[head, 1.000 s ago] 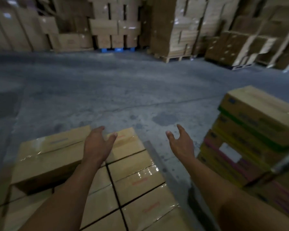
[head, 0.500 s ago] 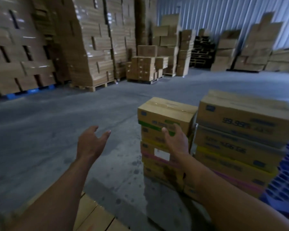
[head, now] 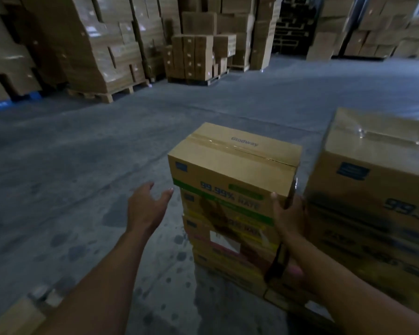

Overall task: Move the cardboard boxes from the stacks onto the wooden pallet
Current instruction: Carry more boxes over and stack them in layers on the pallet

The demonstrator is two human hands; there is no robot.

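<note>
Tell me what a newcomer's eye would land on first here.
The top box of the near stack, centre frame, draws the eye first with its green band and taped lid. The right grip clasps its lower right corner, while the left grip hangs open just short of its left side. Across the grey floor, wrapped stacks tower at the back left.
</note>
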